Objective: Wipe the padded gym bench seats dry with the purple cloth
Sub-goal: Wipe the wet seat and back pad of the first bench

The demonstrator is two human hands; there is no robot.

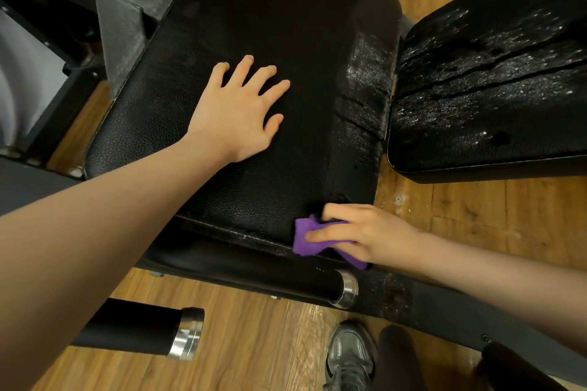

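A black padded bench seat (270,25) fills the middle of the view; its right strip still glistens with water drops. My left hand (236,109) lies flat on the seat with fingers spread. My right hand (359,232) grips the crumpled purple cloth (306,236) and presses it on the seat's near right corner edge. A second black pad (495,89), heavily beaded with water, stands to the right across a narrow gap.
Black foam rollers with chrome end caps (347,290) (187,333) stick out below the seat. The dark steel frame (120,25) rises at upper left. Wooden floor (476,222) lies around, and my grey shoe (349,355) stands near the bottom.
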